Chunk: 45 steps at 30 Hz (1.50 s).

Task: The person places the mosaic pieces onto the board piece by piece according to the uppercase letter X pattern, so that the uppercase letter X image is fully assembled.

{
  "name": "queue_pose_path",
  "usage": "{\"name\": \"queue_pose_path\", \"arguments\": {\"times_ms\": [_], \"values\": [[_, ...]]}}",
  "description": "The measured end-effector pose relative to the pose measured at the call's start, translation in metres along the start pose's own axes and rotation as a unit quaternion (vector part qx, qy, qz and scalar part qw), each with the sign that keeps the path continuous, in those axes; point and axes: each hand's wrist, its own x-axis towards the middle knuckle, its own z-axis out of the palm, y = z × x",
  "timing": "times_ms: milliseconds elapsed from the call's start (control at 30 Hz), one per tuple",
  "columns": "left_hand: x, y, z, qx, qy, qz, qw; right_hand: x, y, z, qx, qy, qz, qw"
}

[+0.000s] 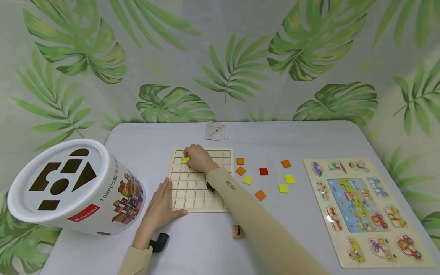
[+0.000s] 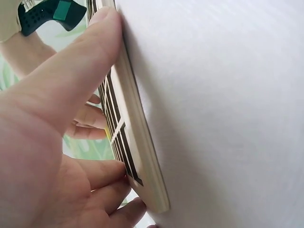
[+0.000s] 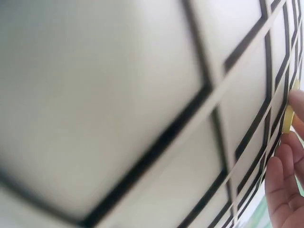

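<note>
A wooden grid board (image 1: pixel 196 191) lies on the white table. My right hand (image 1: pixel 200 157) is over its upper left part, pinching a yellow square tile (image 1: pixel 185 160); in the right wrist view the fingertips meet the tile (image 3: pixel 288 118) at the grid. At the board's left edge rests my left hand (image 1: pixel 160 204), fingers extended and thumb along the near edge. The left wrist view shows its thumb (image 2: pixel 90 52) against the board's side (image 2: pixel 142 137). My right forearm hides part of the board's right side.
Right of the board lie several loose tiles: orange (image 1: pixel 260 195), yellow (image 1: pixel 283 188) and red (image 1: pixel 263 171). A pattern card (image 1: pixel 217 131) is behind it, a wooden letter block (image 1: pixel 238 232) in front. A large white bucket (image 1: pixel 103 183) stands left, a vehicle puzzle (image 1: pixel 330 172) right.
</note>
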Motion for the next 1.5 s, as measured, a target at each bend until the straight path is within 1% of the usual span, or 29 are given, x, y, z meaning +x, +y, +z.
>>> {"name": "queue_pose_path", "arguments": {"times_ms": [200,300,400,500,567,633,700,800,900,1000,1067,1200,1400,1500], "values": [[0.0,0.0,-0.001,-0.003,-0.005,-0.002,1.0,0.001,-0.002,-0.002,0.002,-0.007,0.007,1.0],[0.001,0.0,0.0,-0.004,-0.006,-0.003,1.0,-0.002,0.002,-0.007,0.026,-0.009,0.005,1.0],[0.001,-0.001,0.0,-0.004,-0.005,-0.003,1.0,-0.01,0.01,-0.016,0.072,-0.004,-0.005,0.997],[0.001,-0.001,0.001,-0.004,-0.002,-0.003,1.0,-0.026,0.022,-0.03,0.129,0.01,-0.006,0.992],[0.001,0.0,0.002,-0.006,-0.001,-0.004,1.0,-0.041,0.034,-0.039,0.156,0.024,-0.01,0.987],[0.001,0.0,0.002,-0.008,0.001,-0.004,1.0,-0.059,0.047,-0.048,0.176,0.039,-0.005,0.984],[0.001,0.0,0.003,-0.01,0.002,-0.004,0.9999,-0.078,0.062,-0.054,0.182,0.05,-0.004,0.982],[0.001,0.0,0.003,-0.009,-0.001,-0.007,0.9999,-0.107,0.086,-0.059,0.175,0.058,0.008,0.983],[0.001,0.001,0.002,-0.011,-0.005,-0.012,0.9999,-0.133,0.106,-0.059,0.162,0.055,0.025,0.985],[0.001,0.001,0.0,-0.013,-0.01,-0.016,0.9997,-0.154,0.118,-0.058,0.15,0.046,0.043,0.987],[0.001,0.001,0.0,-0.015,-0.013,-0.019,0.9996,-0.164,0.122,-0.055,0.141,0.036,0.053,0.988],[0.0,-0.001,-0.002,-0.019,-0.021,-0.024,0.9993,-0.174,0.123,-0.049,0.113,0.016,0.062,0.992],[0.001,-0.003,-0.001,-0.024,-0.023,-0.019,0.9993,-0.174,0.117,-0.045,0.057,0.003,0.067,0.996],[0.002,-0.004,0.0,-0.023,-0.021,-0.017,0.9994,-0.173,0.114,-0.047,0.053,0.001,0.069,0.996]]}}
